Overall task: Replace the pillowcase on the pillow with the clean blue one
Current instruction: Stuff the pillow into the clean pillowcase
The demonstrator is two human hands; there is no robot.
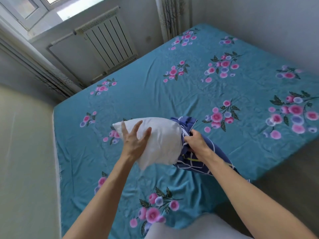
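The person holds the white pillow above the bed, just below the middle of the view. The left hand is spread flat against the pillow's near face, its fingers wide apart and pressing rather than gripping. The right hand is closed around a bunched fold of the dark blue pillowcase, which covers only the pillow's end at 3 o'clock and trails down toward 5 o'clock under the right forearm.

Most of the pillow is bare, so the case is either just starting on or nearly off; a single view cannot settle which. Since the cloth is blue, as the task names, I judge it is going on. If so, the next move calls for the right hand to find the open mouth, spread it, and draw it toward 9 o'clock while the left hand feeds the pillow in and seats the corners.

The bunching at the mouth is the main hindrance. The floral teal sheet is bare around the pillow. A radiator stands at 11 o'clock, well apart, under a window. No other pillowcase is in view.
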